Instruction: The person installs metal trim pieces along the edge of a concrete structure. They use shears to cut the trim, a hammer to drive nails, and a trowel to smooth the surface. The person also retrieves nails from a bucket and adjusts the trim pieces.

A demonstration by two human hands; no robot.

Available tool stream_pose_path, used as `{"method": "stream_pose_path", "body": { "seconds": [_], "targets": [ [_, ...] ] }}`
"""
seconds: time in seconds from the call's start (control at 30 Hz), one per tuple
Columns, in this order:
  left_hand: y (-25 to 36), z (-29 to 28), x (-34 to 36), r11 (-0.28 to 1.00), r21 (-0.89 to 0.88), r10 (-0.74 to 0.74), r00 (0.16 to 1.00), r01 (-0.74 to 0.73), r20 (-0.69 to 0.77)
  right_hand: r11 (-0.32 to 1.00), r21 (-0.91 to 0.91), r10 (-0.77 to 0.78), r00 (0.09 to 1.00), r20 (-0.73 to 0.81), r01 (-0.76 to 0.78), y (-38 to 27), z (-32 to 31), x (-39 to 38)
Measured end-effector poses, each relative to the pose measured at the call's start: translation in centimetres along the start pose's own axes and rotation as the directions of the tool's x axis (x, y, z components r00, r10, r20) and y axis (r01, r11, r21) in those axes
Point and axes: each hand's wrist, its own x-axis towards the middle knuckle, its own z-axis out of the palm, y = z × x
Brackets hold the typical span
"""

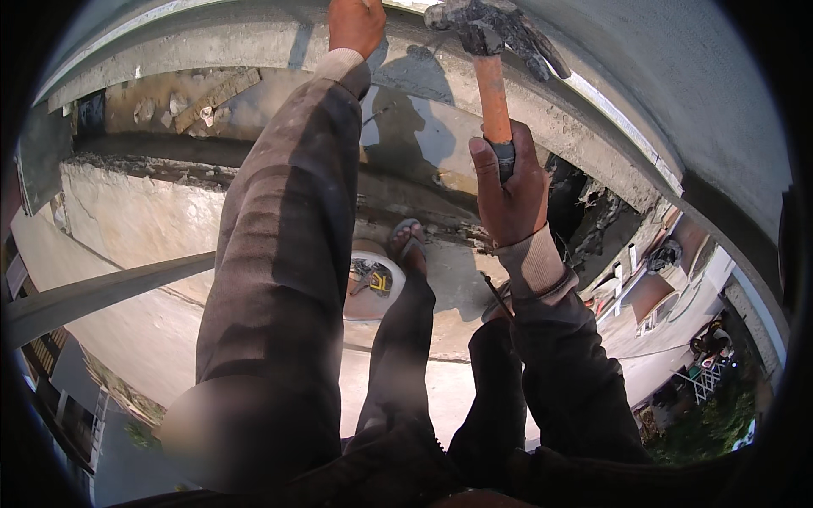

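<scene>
My right hand (514, 188) is wrapped round the lower part of a hammer's orange handle (491, 97). The grimy dark hammer head (487, 24) is up at the top edge of the view, with a split, claw-like end (542, 52) on its right. To the left, my left arm reaches far forward and my left hand (356, 27) is closed at the top edge beside a concrete ledge (212, 52). Whatever its fingers hold, if anything, is hidden and partly cut off by the frame. Shadows of my body and arms fall on the wall and ground below the ledge.
A white bucket (378, 309) with tools and a yellow tape measure (379, 280) stands by my sandalled foot (407, 237). A dark broken hole (576, 203) lies right of my right hand. Muddy ground holds a wooden board (216, 100). A long bar (110, 292) crosses at left.
</scene>
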Motion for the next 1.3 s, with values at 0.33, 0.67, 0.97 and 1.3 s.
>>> {"method": "stream_pose_path", "body": {
  "seconds": [0.33,0.67,0.97,1.3],
  "targets": [
    [-2.6,2.2,-1.6,0.999,-0.022,0.047,0.999,-0.047,0.004,0.967,-0.128,-0.234,0.968,-0.090,0.222,-2.0,4.5,8.0],
    [-0.8,1.7,-1.2,0.994,-0.095,0.048,0.999,-0.045,0.022,0.955,-0.239,-0.189,0.981,-0.044,0.173,-2.1,4.5,8.4],
    [-2.3,3.2,-1.6,0.999,0.025,0.045,0.999,-0.045,-0.017,0.958,-0.205,-0.218,0.974,-0.069,0.200,-1.0,5.8,8.8],
    [1.7,-0.8,0.0,0.984,-0.168,0.068,0.997,-0.060,0.043,0.944,-0.154,-0.313,0.938,-0.149,0.291,-1.4,5.2,7.9]
  ]
}}
